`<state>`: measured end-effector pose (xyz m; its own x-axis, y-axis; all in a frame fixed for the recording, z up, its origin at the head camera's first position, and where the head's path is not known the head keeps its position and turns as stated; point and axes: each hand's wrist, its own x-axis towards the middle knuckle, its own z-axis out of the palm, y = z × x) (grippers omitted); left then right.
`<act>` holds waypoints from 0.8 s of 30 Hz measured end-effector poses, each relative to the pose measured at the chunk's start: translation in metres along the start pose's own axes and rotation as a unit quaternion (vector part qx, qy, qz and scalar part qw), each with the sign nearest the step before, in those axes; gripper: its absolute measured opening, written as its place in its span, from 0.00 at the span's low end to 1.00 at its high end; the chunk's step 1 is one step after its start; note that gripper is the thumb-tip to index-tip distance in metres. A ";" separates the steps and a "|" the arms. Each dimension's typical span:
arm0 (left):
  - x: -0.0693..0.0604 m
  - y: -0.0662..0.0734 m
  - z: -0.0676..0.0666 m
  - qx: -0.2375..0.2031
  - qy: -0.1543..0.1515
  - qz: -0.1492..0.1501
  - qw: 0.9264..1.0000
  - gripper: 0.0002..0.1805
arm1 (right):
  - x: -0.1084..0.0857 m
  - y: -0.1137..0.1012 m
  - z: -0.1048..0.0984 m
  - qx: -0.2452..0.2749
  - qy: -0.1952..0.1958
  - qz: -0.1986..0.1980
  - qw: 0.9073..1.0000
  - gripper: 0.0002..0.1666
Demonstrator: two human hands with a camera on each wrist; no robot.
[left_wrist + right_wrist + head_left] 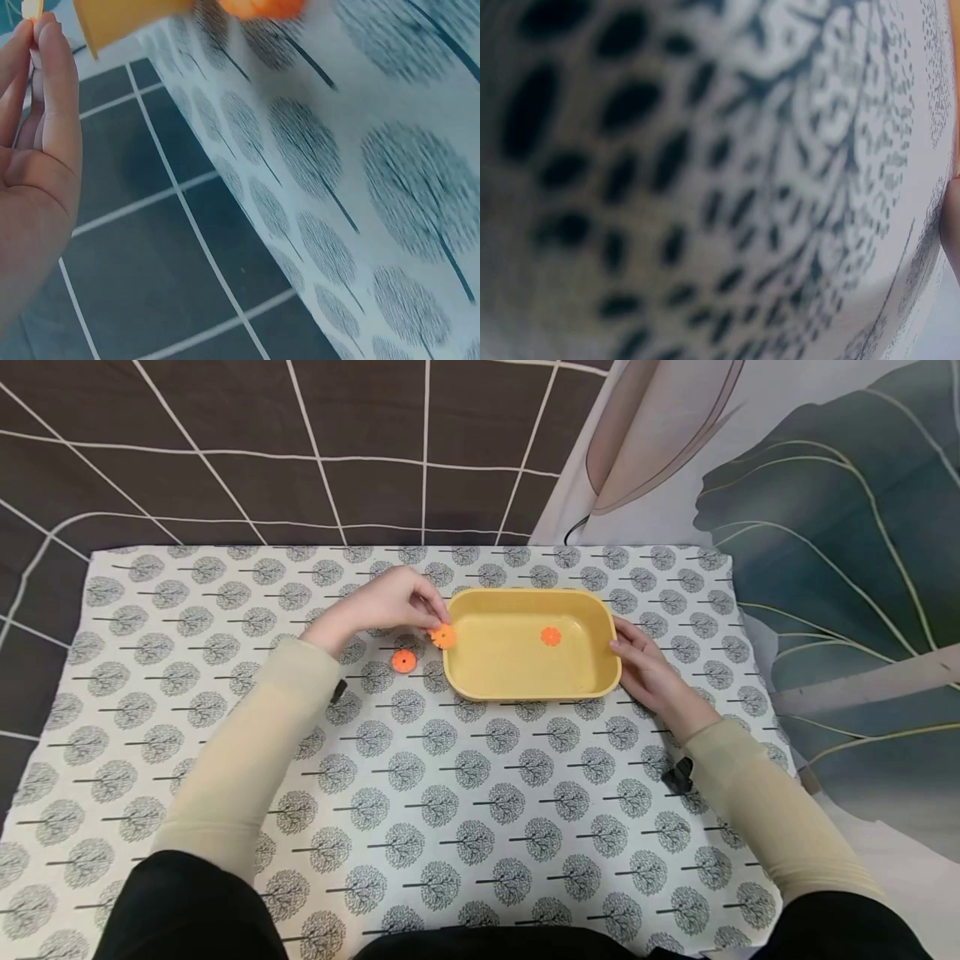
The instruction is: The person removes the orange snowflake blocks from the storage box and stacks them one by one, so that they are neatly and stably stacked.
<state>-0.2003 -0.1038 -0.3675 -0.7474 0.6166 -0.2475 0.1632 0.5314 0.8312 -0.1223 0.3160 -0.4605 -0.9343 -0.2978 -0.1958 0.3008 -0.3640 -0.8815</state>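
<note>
Between thumb and fingertips my left hand [397, 599] pinches an orange scalloped disc [442, 636], flower-like in outline, at the left rim of a yellow rectangular basin [495, 685]. In the left wrist view, only a bright edge of the held disc [31, 9] shows above the fingertips. A second orange scalloped disc [404, 661], with a dark centre, lies on the cloth left of the basin. Inside the basin, toward its right side, is another orange scalloped disc [551, 636]. My right hand [648, 668] holds the basin's right end, thumb at the rim; some fingers are hidden.
A white cloth with grey tree prints [465, 810] covers the table. Behind it hangs a dark cloth with white grid lines [360, 427]. A leaf-patterned curtain [840, 568] stands at the right. Blurred cloth fills most of the right wrist view.
</note>
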 end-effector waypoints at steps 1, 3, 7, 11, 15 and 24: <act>-0.002 -0.002 -0.002 0.001 0.000 0.000 1.000 0.06 | 0.000 0.000 0.000 0.002 -0.001 0.000 1.000 0.24; -0.007 -0.006 -0.005 0.016 -0.001 0.001 1.000 0.06 | 0.000 0.001 -0.001 -0.005 0.001 -0.001 1.000 0.24; -0.014 -0.015 -0.009 0.033 -0.006 -0.003 0.999 0.06 | 0.000 0.001 -0.002 -0.009 0.002 -0.001 1.000 0.25; -0.019 -0.021 -0.010 0.048 -0.008 -0.013 0.999 0.06 | 0.000 0.000 -0.001 -0.006 0.004 0.003 1.000 0.25; -0.020 -0.027 -0.009 0.064 -0.013 -0.038 0.997 0.06 | 0.000 0.001 -0.002 -0.005 0.003 0.003 1.000 0.26; -0.023 -0.038 -0.006 0.091 -0.018 -0.049 0.994 0.06 | 0.001 0.001 -0.002 -0.011 0.002 0.001 1.000 0.24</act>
<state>-0.1935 -0.1422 -0.3906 -0.7421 0.5754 -0.3439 0.2071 0.6847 0.6988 -0.1229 0.3175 -0.4626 -0.9348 -0.2940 -0.1993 0.2978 -0.3432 -0.8908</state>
